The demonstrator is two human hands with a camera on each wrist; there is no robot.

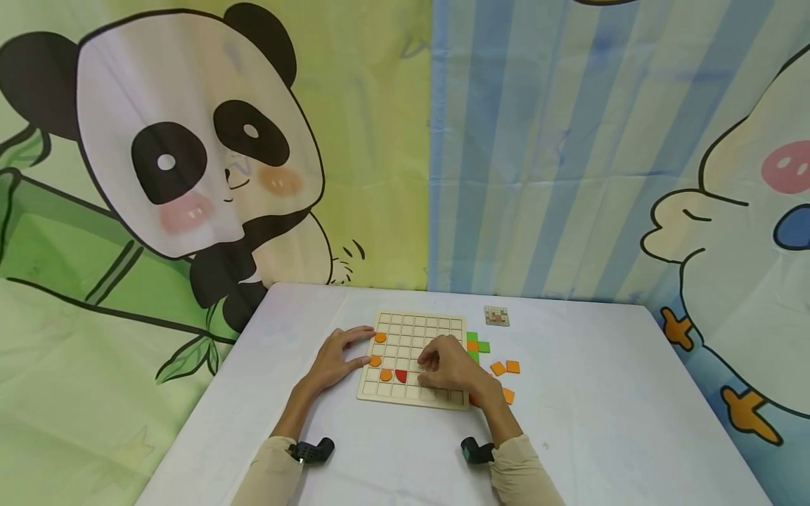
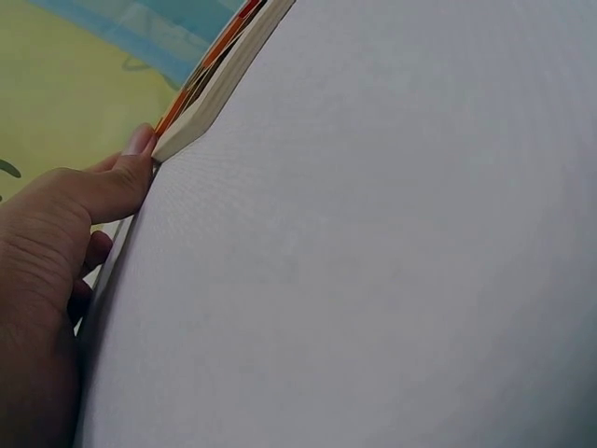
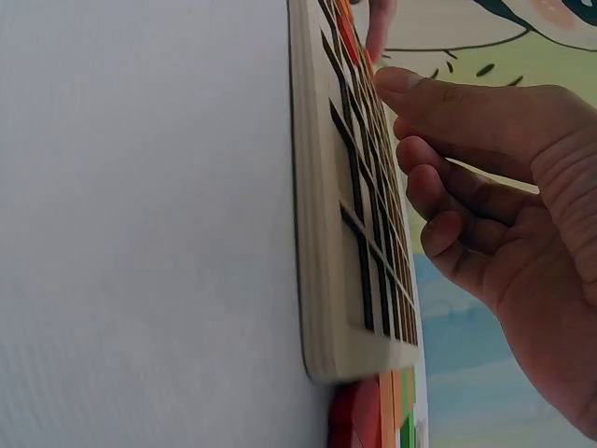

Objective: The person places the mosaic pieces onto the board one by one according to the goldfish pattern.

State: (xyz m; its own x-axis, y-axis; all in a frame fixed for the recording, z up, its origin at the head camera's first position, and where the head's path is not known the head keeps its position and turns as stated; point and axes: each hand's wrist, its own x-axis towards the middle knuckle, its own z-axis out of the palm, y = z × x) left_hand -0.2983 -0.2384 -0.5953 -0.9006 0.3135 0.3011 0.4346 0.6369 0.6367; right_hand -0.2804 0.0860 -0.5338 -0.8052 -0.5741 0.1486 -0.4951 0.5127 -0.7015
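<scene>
A square wooden grid board lies on the table with several orange round pieces and a red quarter-circle piece in its left cells. My left hand rests at the board's left edge, index finger at the upper part and thumb lower down; in the left wrist view the thumb touches the board's corner. Over the board's right half is my right hand, fingers bent loosely, thumb apart from the index fingertip. No piece shows between them in the right wrist view, where the hand hovers beside the grid.
Green squares and several loose orange squares lie right of the board, with red pieces by its near right corner. A small pattern card lies behind them. A printed curtain hangs beyond the table.
</scene>
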